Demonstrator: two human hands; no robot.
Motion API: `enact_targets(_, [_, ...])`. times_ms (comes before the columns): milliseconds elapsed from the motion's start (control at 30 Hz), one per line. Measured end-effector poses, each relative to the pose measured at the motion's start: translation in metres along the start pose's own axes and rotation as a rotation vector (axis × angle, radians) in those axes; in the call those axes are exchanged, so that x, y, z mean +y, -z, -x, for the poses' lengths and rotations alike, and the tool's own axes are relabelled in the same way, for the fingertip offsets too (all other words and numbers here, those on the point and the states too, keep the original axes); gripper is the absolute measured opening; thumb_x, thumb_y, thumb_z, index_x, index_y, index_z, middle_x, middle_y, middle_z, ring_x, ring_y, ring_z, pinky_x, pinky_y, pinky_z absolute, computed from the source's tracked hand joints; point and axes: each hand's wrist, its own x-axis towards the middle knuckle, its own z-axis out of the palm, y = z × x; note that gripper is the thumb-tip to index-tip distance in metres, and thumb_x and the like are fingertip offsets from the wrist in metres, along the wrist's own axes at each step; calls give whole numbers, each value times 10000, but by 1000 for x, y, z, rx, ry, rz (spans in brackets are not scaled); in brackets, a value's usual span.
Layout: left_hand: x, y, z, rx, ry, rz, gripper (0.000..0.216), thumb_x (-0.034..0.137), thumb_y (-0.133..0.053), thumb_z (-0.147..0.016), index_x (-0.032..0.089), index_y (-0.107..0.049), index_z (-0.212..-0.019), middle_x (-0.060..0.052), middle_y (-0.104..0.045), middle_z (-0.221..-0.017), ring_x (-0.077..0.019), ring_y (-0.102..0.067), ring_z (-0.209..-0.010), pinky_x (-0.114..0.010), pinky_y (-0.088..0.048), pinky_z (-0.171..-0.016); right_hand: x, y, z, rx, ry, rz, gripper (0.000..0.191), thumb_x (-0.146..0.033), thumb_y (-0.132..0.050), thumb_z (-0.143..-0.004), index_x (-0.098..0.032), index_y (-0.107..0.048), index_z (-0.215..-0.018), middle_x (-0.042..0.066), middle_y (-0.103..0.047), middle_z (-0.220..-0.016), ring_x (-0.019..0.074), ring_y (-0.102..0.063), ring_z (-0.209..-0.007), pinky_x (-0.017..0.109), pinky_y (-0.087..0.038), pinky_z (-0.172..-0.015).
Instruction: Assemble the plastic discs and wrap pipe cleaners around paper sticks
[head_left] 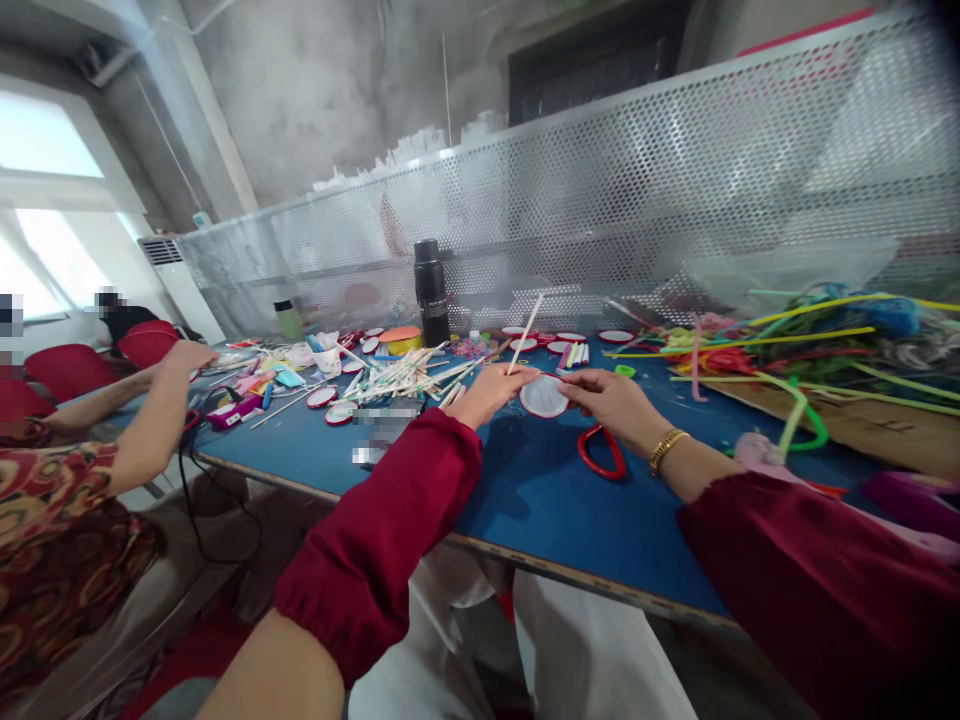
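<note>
My left hand (487, 393) is closed, with a thin white stick (529, 332) rising at a tilt from its fingertips. Those fingers also meet the left edge of a small round white disc with a red rim (544, 398); whether they grip it as well, I cannot tell. On the disc's other side, my right hand (611, 398) pinches the rim between thumb and fingers. Just below the right hand, a red scissors handle (602, 455) lies on the blue table (525, 490). A dark phone-like object (382, 425) rests left of my left hand.
Many white sticks (405, 372) are heaped beyond my left hand, near a black bottle (430, 292). More red-rimmed discs (341, 412) lie around. Colourful pipe-cleaner-like strands (810, 335) cover the right side. At left sits another person, an arm (154, 410) over the table.
</note>
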Motion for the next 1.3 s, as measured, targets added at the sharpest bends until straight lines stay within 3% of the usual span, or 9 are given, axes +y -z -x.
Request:
enact_targets(267, [1, 3, -1, -17, 55, 7, 286, 344, -843, -717, 96, -764, -835, -19, -640, -672, -80, -476, -593, -249, -345, -613, 4, -1, 0, -50, -2, -13, 608, -709, -837, -604, -180, -771, -895, 36, -708, -679, 159, -607, -625, 303, -481, -590])
enact_targets(467, [-8, 6, -9, -16, 12, -41, 284, 363, -802, -736, 101, -753, -834, -18, -646, -696, -93, -500, -629, -257, -364, -646, 3, -2, 1, -59, -18, -4, 605, -698, -827, -627, -172, -769, -921, 36, -698, -693, 161, -609, -650, 303, -480, -607])
enact_targets(733, [-12, 4, -7, -14, -26, -90, 464, 569, -820, -723, 121, -717, -790, 1, -581, -630, -92, -447, -591, -265, -322, -603, 3, -2, -1, 4, -39, -54, 548, -643, -856, -617, -183, -749, -896, 30, -686, -682, 157, -597, -632, 286, -463, -565])
enact_targets(933, [-17, 7, -11, 26, -53, -94, 521, 619, -835, -674, 123, -714, -779, -11, -621, -669, -103, -490, -623, -270, -364, -638, 1, -3, 1, -20, -73, -66, 482, -611, -828, -683, -185, -755, -897, 38, -704, -717, 163, -625, -678, 272, -472, -586])
enact_targets(1067, [-12, 7, -7, 17, 16, -132, 532, 646, -827, -692, 136, -675, -718, 23, -509, -559, -79, -381, -535, -274, -292, -574, 3, -3, 0, -44, -117, -135, 469, -532, -845, -670, -183, -755, -970, 32, -712, -724, 146, -611, -639, 272, -480, -590])
enact_targets(1167, [-9, 5, -4, 26, 65, -94, 529, 674, -749, -784, 150, -691, -817, 35, -454, -555, -76, -329, -499, -279, -246, -545, 4, -2, -1, -23, -130, -147, 429, -464, -842, -681, -186, -752, -996, 26, -711, -710, 150, -606, -614, 284, -491, -586])
enact_targets(1300, [-7, 5, -3, 173, 95, 36, 483, 643, -535, -957, 181, -652, -1032, 40, -447, -618, -79, -333, -468, -261, -215, -521, 6, 0, -4, 39, -122, -114, 317, -397, -824, -715, -201, -752, -953, 23, -707, -696, 161, -607, -602, 293, -495, -570])
